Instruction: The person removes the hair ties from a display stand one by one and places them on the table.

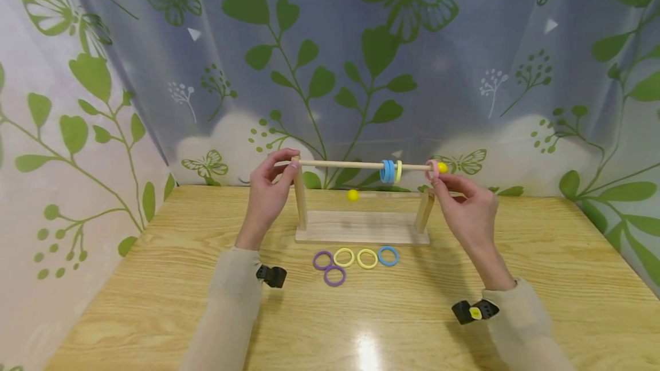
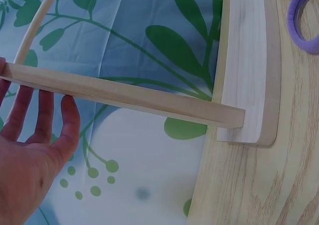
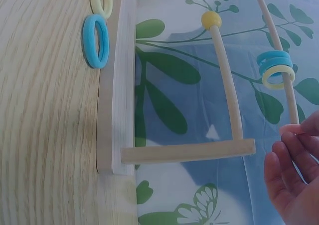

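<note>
**Pink ring [image 1: 435, 168] at the ball end of the upper rod [image 1: 345, 164]; right hand [image 1: 471, 208] nearer**

Your right hand pinches the ring between thumb and fingers; your left hand [image 1: 268, 185] grips the top of the left post [image 1: 301, 199]. The ring appears to sit around the rod, just beside the yellow ball [image 1: 443, 168]. In my judgement the governing relation is ring to rod: the rod's long axis runs left to right between your hands, and the ring stands across it. The pale yellow ring [image 1: 399, 172] and two blue rings [image 1: 387, 171] hang on the rod farther left, apart from it. The head view shows that yellow ball; the right wrist view does not. The latter plainly shows the lower rod [image 3: 227, 80] meeting the right post [image 3: 189, 151], a joint your head view renders faintly.
</note>
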Motion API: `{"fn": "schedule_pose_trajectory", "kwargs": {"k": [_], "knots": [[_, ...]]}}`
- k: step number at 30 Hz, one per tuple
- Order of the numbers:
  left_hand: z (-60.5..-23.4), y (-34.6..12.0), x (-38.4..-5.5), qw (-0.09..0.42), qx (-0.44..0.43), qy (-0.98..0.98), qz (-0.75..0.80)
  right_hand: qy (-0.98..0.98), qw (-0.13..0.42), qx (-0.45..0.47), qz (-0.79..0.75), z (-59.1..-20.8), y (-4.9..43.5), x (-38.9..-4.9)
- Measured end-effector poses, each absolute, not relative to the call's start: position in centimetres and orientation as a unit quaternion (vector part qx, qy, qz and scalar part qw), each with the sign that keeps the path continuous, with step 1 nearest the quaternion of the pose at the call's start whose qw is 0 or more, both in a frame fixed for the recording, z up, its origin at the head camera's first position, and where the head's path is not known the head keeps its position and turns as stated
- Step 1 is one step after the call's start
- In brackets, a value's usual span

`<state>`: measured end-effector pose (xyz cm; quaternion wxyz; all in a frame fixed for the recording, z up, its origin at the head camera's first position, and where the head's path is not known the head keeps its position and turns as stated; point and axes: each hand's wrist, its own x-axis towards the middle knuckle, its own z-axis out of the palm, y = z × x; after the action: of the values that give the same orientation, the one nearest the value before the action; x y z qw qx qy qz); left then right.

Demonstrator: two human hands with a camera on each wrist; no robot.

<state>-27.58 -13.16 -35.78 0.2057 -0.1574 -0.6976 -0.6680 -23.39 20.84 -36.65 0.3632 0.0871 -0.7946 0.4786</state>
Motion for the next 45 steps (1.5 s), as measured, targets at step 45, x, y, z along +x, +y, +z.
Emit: {"fn": "schedule_pose_trajectory", "kwargs": {"k": [45], "knots": [[-35.7,-13.3,-27.6,0.202,-0.164,-0.702,-0.663,-0.817,0.376,0.065,0.431,-37.3,23.2,-22.6]]}}
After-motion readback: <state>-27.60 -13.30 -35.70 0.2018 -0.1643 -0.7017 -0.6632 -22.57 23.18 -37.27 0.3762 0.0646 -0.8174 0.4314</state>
